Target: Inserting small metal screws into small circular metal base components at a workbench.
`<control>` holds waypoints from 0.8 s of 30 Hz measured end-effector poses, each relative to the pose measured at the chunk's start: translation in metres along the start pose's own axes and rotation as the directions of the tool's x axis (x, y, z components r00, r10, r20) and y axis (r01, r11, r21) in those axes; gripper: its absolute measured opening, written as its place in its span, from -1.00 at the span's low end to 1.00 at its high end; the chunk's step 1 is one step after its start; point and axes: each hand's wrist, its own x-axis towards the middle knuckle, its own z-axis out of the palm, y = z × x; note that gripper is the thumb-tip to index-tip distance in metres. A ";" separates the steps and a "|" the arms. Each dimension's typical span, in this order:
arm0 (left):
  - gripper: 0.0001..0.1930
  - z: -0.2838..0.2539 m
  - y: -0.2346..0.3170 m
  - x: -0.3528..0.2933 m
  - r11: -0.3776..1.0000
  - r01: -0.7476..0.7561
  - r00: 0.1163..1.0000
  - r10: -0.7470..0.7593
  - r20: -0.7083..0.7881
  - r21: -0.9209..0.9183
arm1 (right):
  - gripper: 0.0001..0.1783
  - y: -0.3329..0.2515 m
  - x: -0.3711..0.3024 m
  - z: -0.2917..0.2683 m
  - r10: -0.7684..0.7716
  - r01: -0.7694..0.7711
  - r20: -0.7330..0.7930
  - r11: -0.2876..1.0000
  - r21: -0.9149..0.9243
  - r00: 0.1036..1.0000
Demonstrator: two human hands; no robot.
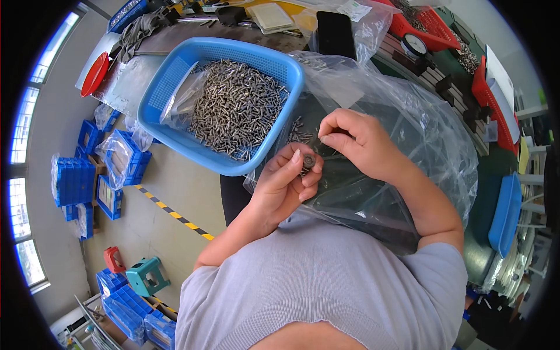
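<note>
My left hand [284,178] is closed around a small round metal piece with a hole in its middle [308,161]. Some small metal pins show below it between the fingers. To its right, my right hand [364,143] pinches thumb against forefinger; a tiny dark tip shows there, too small to name. Beyond the left hand, a small heap of metal pins [298,132] lies on clear plastic sheeting [396,111]. A blue plastic basket [153,111] at the upper left holds a large pile of similar pins [236,105] and a clear bag [178,99].
A black phone [335,35] lies beyond the plastic sheet. Further right are a dial gauge [413,45], red baskets [429,35] and a blue tray [505,214]. Blue crates [76,179] and a green stool [147,276] stand on the floor at left.
</note>
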 end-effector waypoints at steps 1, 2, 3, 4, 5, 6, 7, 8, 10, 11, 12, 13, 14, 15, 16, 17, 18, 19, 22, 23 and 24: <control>-0.80 0.001 0.000 0.000 1.000 -0.002 1.000 0.002 0.001 -0.002 | -0.91 -0.007 -0.001 -0.003 0.109 -0.119 0.058 0.973 0.198 0.992; -0.80 0.002 0.001 0.000 1.000 0.010 1.000 -0.010 -0.014 0.008 | -0.93 -0.010 -0.002 -0.003 0.204 -0.241 0.137 0.893 0.380 0.970; -0.80 0.003 0.001 0.000 1.000 0.023 0.999 -0.023 -0.029 0.018 | -0.93 -0.009 -0.003 0.000 0.202 -0.241 0.140 0.894 0.378 0.969; -0.80 0.004 0.001 0.000 1.000 0.023 0.999 -0.022 -0.028 0.017 | -0.94 -0.005 -0.004 0.005 0.103 -0.127 0.085 0.914 0.386 0.991; -0.79 0.004 0.001 0.001 0.999 0.029 0.999 -0.029 -0.029 0.018 | -0.96 -0.003 -0.005 0.009 0.001 -0.012 0.029 0.922 0.387 1.000; -0.79 0.005 0.001 0.001 0.999 0.036 0.999 -0.035 -0.031 0.020 | -0.96 -0.002 -0.005 0.011 0.002 -0.013 0.029 0.922 0.386 1.000; -0.79 0.004 0.001 0.001 0.999 0.034 0.999 -0.034 -0.032 0.019 | -0.96 -0.002 -0.005 0.013 -0.019 0.010 0.021 0.928 0.373 1.000; -0.78 0.003 0.001 0.001 0.999 0.032 0.999 -0.032 -0.028 0.020 | -0.96 -0.002 -0.004 0.014 -0.039 0.032 0.013 0.932 0.361 0.999; -0.78 0.003 0.001 0.001 0.999 0.030 0.999 -0.029 -0.023 0.022 | -0.95 -0.003 -0.004 0.015 -0.027 0.019 0.017 0.929 0.370 0.999; -0.78 0.004 0.001 0.001 0.999 0.034 0.999 -0.033 -0.025 0.021 | -0.95 -0.004 -0.004 0.015 -0.015 0.007 0.019 0.926 0.378 1.000; -0.77 0.004 0.001 0.001 0.999 0.038 0.999 -0.037 -0.027 0.020 | -0.95 -0.005 -0.004 0.015 -0.015 0.007 0.019 0.926 0.378 1.000; -0.77 0.004 0.002 0.001 0.999 0.037 0.999 -0.037 -0.027 0.019 | -0.94 -0.005 -0.004 0.016 -0.040 0.037 0.003 0.938 0.345 0.999; -0.77 0.003 0.002 0.001 0.999 0.038 0.999 -0.037 -0.026 0.017 | -0.94 -0.005 -0.004 0.016 -0.065 0.066 -0.013 0.948 0.311 0.998; -0.76 0.003 0.002 0.002 0.999 0.039 0.999 -0.038 -0.025 0.015 | -0.94 -0.004 -0.004 0.016 -0.066 0.066 -0.013 0.948 0.311 0.998; -0.76 0.003 0.002 0.002 0.999 0.038 0.999 -0.038 -0.025 0.015 | -0.93 -0.002 -0.004 0.017 -0.077 0.078 -0.017 0.949 0.304 0.997; -0.76 0.002 0.002 0.002 0.999 0.041 0.999 -0.041 -0.022 0.007 | -0.93 -0.002 -0.004 0.017 -0.088 0.091 -0.021 0.950 0.298 0.996; -0.76 0.001 0.002 0.002 0.999 0.045 0.999 -0.045 -0.020 0.000 | -0.93 -0.002 -0.004 0.017 -0.089 0.091 -0.021 0.950 0.298 0.996; -0.76 0.001 0.002 0.002 0.999 0.045 0.999 -0.045 -0.020 -0.001 | -0.93 -0.002 -0.004 0.017 -0.095 0.098 -0.023 0.951 0.293 0.995; -0.76 0.001 0.001 0.002 0.999 0.040 0.999 -0.040 -0.020 -0.009 | -0.92 -0.002 -0.004 0.017 -0.108 0.109 -0.021 0.956 0.272 0.994; -0.76 0.001 0.001 0.002 0.999 0.038 0.999 -0.039 -0.016 -0.007 | -0.91 -0.002 -0.005 0.017 -0.114 0.114 -0.016 0.960 0.257 0.993; -0.77 0.001 0.001 0.002 0.999 0.037 0.999 -0.037 -0.011 -0.006 | -0.91 -0.002 -0.004 0.016 -0.113 0.114 -0.016 0.960 0.258 0.993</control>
